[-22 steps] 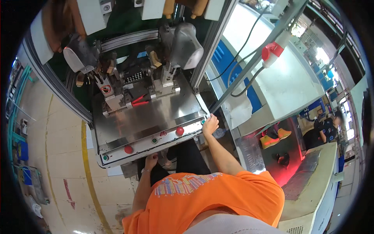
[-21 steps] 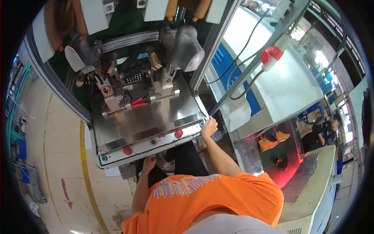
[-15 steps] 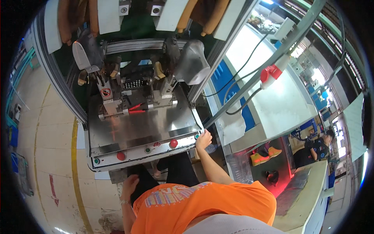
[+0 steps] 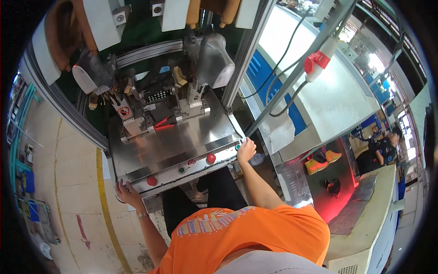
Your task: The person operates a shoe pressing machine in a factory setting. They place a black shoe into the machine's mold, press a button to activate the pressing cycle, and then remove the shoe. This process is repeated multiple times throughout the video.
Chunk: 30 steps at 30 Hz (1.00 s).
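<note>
In front of me stands a machine with a metal bench top (image 4: 178, 137) and a control panel (image 4: 196, 167) along its front edge. My left hand (image 4: 129, 193) is at the panel's left end, fingers apart on the corner. My right hand (image 4: 247, 150) curls round the right end, its thumb side beside a green button (image 4: 238, 147). Two red knobs (image 4: 211, 158) and a middle green button (image 4: 181, 170) lie between my hands. Red-handled pliers (image 4: 164, 123) rest on the bench top. Behind them stand two grey shoe-shaped forms (image 4: 216, 61) on metal mounts.
Brown padded arms (image 4: 193, 13) and white plates hang above the forms. A metal post with a red-and-white plug (image 4: 315, 65) rises at the right, before a white table (image 4: 337, 105). Yellow-orange shoes (image 4: 323, 162) lie in a red-lit bay. A person (image 4: 381, 150) sits farther right.
My left hand has come up from beside my leg to the panel's left end. My right hand stays at the right end. The view has shifted slightly.
</note>
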Each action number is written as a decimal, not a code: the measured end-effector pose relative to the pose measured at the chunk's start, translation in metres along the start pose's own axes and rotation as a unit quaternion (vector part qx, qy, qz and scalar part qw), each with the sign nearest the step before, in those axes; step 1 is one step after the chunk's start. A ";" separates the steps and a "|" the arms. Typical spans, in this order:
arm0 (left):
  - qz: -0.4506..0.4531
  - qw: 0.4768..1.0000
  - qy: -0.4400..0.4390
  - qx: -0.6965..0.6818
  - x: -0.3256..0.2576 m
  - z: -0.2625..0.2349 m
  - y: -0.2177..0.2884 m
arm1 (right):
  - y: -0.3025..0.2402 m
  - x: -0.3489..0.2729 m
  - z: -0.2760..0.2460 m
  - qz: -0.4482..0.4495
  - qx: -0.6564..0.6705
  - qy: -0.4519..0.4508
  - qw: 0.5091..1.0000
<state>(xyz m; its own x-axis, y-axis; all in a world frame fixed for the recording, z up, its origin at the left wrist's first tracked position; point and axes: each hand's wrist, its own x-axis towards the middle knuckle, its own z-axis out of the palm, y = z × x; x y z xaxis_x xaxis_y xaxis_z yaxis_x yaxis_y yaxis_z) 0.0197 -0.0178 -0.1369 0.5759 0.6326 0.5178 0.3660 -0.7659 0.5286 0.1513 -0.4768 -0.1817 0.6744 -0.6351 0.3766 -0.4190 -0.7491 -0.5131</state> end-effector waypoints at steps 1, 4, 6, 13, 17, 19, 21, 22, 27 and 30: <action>-0.014 0.999 0.012 0.050 0.005 0.006 0.003 | 0.001 0.000 0.000 -0.003 0.002 0.002 1.000; -0.028 0.988 0.021 0.148 0.004 0.020 -0.006 | -0.003 -0.001 -0.003 0.005 0.004 -0.009 1.000; -0.011 0.987 0.042 0.157 0.003 0.031 -0.010 | -0.004 0.000 -0.002 0.006 0.003 0.001 1.000; -0.035 0.992 0.027 0.118 0.002 0.028 -0.005 | -0.001 0.001 0.000 0.015 0.000 0.019 1.000; -0.046 0.991 0.011 0.129 0.003 0.024 -0.002 | -0.001 0.000 0.002 0.014 0.015 0.017 1.000; -0.043 0.991 0.011 0.125 0.004 0.024 -0.002 | -0.001 0.000 0.001 0.012 0.020 0.020 1.000; -0.043 0.992 0.007 0.119 0.003 0.022 0.001 | -0.001 0.000 0.001 0.011 0.022 0.020 0.999; -0.042 0.992 0.006 0.118 0.003 0.022 0.002 | 0.001 0.000 0.000 0.008 0.025 0.022 0.999; -0.047 0.991 -0.001 0.126 0.002 0.026 -0.004 | -0.001 0.001 0.000 0.004 0.031 0.026 0.999; -0.043 0.989 -0.010 0.144 0.001 0.029 -0.009 | -0.001 0.000 -0.001 0.005 0.040 0.029 0.999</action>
<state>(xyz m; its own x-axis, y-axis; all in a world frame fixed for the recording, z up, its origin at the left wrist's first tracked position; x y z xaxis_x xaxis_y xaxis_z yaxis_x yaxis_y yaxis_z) 0.0383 -0.0137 -0.1601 0.5469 0.6967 0.4643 0.6054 -0.7121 0.3554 0.1509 -0.4763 -0.1805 0.6332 -0.6540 0.4138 -0.3739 -0.7267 -0.5763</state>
